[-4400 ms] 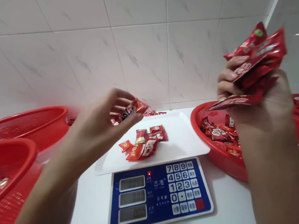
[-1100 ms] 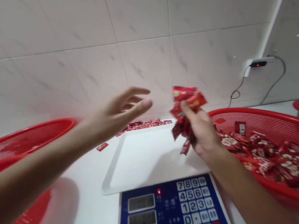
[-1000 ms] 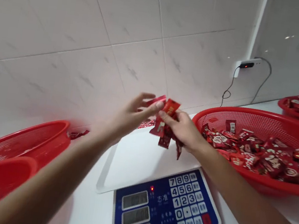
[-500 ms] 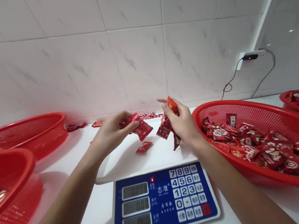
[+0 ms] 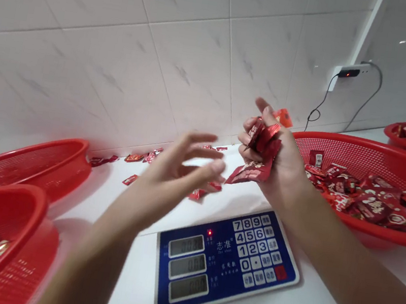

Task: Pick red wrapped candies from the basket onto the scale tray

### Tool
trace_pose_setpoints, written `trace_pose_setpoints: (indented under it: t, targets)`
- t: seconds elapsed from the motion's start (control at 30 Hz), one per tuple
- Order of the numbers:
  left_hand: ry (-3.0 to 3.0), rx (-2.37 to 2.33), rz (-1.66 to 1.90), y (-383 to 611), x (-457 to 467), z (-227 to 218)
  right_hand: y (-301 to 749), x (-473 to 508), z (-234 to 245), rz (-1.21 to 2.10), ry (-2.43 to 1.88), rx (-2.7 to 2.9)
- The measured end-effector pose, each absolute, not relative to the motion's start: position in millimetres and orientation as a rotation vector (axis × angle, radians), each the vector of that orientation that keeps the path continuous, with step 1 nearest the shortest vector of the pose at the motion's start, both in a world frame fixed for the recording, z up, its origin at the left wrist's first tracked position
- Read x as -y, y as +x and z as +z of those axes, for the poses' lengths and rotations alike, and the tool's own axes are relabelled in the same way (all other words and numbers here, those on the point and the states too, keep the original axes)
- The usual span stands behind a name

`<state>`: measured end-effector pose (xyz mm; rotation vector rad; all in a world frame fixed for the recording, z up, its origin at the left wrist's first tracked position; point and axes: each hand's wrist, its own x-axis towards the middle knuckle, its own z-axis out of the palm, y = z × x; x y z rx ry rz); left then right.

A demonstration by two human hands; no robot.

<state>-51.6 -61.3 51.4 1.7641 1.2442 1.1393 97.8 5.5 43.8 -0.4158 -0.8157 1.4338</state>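
Note:
My right hand [image 5: 283, 152] is turned palm up above the right side of the scale, its fingers curled round several red wrapped candies [image 5: 260, 153]. An orange packet [image 5: 283, 117] sticks out by its thumb side. My left hand [image 5: 180, 169] hovers over the white weighing pan [image 5: 173, 214], fingers apart and slightly blurred, with nothing seen in its grasp. Partly behind its fingertips, a few red candies [image 5: 197, 194] lie on the pan. The blue keypad panel of the digital scale [image 5: 224, 263] faces me, with a red light lit; its top display is too blurred to read.
A large red basket [image 5: 373, 148] of red candies stands at right, another candy basket [image 5: 393, 133] behind it. Two red baskets stand at left, the nearer one [image 5: 39, 198] holding some packets. Loose candies [image 5: 135, 157] lie along the tiled wall. A cable [image 5: 325, 97] hangs from a socket.
My left hand has let go of its candy and opened, moving nearer to me. My right hand has lifted, moved right and turned palm up, still holding its candies. More candies show on the pan.

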Motion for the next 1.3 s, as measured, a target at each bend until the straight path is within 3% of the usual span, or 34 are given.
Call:
trace_pose_setpoints:
  t: [0.1,0.2,0.33,0.57,0.83,1.3]
  targets:
    - [1.599,-0.962,1.008,-33,60,43,101,1,46,1.247,-0.552,1.011]
    - [1.561,-1.001,1.130,-35,54,41,110,-12,40,1.100,-0.638,1.109]
    - [1.743,-1.280,1.309,-55,44,38,125,-47,25,1.038,-0.676,1.108]
    - [2.235,-2.012,0.994,-66,42,36,111,-40,31,1.145,-0.737,0.964]
    - [2.042,-1.384,1.268,-42,64,49,82,10,35,1.190,-0.558,1.314]
    - [2.131,-1.618,1.255,-56,58,53,78,-1,26,1.393,-0.548,1.195]
